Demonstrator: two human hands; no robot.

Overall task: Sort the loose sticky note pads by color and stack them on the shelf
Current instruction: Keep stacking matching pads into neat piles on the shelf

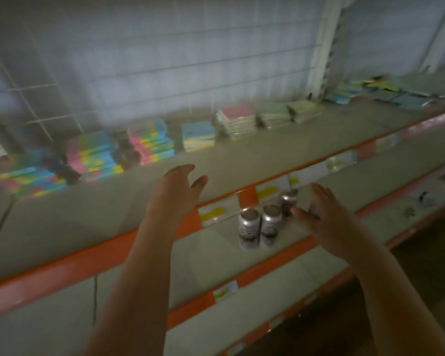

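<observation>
Shelf (242,160) ahead of my empty, spread left hand (176,187) and right hand (324,214) holds several neat stacks (198,136); loose pads (385,92) far right remain unsorted.

Pad stacks (152,142) along shelf (242,160) rear, cans (260,227) one tier below.
</observation>
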